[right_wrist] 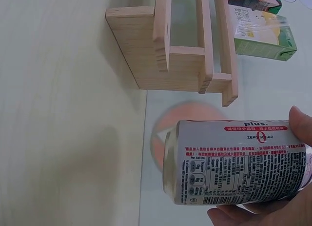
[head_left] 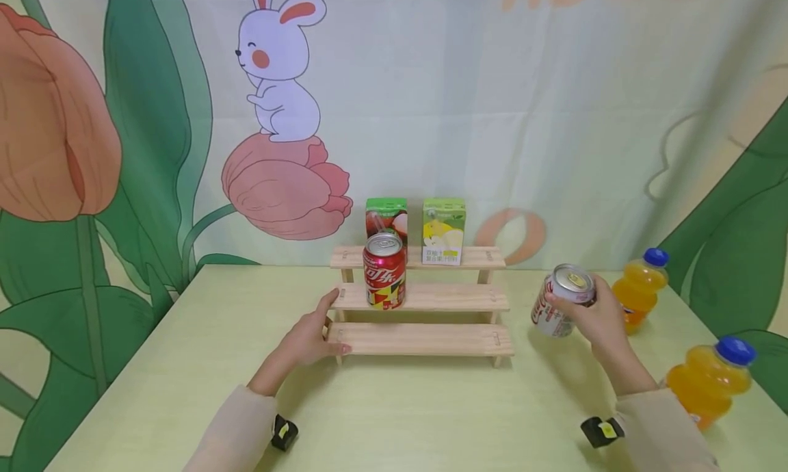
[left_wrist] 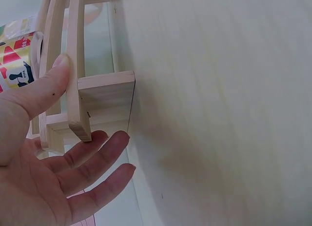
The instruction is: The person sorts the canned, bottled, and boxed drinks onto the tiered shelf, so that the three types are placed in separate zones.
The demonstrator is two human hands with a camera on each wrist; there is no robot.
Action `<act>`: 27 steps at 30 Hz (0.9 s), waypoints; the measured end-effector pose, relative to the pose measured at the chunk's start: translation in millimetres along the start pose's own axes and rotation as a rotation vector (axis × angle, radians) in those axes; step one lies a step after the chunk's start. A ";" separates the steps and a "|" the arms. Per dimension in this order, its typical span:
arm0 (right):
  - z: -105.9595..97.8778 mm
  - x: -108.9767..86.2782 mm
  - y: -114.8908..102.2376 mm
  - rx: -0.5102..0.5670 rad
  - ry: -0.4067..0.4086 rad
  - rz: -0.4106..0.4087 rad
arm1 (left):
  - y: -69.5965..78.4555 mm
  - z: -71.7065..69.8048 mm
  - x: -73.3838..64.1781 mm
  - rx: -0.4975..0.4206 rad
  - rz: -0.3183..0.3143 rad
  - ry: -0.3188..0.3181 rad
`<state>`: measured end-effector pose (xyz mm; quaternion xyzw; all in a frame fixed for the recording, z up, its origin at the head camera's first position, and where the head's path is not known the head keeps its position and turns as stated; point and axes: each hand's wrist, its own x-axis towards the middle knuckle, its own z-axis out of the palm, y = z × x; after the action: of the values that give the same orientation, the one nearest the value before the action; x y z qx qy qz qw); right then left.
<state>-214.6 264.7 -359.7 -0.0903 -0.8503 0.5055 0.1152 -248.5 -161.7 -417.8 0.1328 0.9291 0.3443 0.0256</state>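
The white can (right_wrist: 231,162), its ZERO SUGAR print legible only in the right wrist view, is gripped by the right hand (head_left: 594,315) above the tabletop (head_left: 400,417), open room between it and the rack (head_left: 425,338) leftward. The loosely spread left hand (head_left: 310,335) touches the rack's left end. A red can (head_left: 384,273) occupies the middle tier (head_left: 452,296); bottles (head_left: 708,379) stand farthest right.

A staged tabletop scene, dressed like a small drinks display
A printed cloth (head_left: 418,116) with a cartoon rabbit (head_left: 288,109) and big tulips (head_left: 37,123) hangs behind a pale table (head_left: 431,417), where a three-tier wooden stand (head_left: 425,338) carries juice cartons (head_left: 443,232) and a red can (head_left: 384,273); orange drink bottles (head_left: 702,379) stand to its right; the cloth fills the background, so home, shop or lab cannot be told
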 end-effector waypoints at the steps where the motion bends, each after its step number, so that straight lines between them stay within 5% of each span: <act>1: -0.5 0.0 -0.8 0.000 -0.004 -0.002 | 0.5 -0.2 0.1 -0.002 -0.004 0.002; 27: -3.2 -14.8 -20.2 0.024 -0.026 -0.054 | 0.3 0.4 0.0 0.002 -0.012 0.008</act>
<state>-200.3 253.9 -342.0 -0.0594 -0.8478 0.5134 0.1188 -248.4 -161.2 -417.9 0.1259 0.9303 0.3436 0.0238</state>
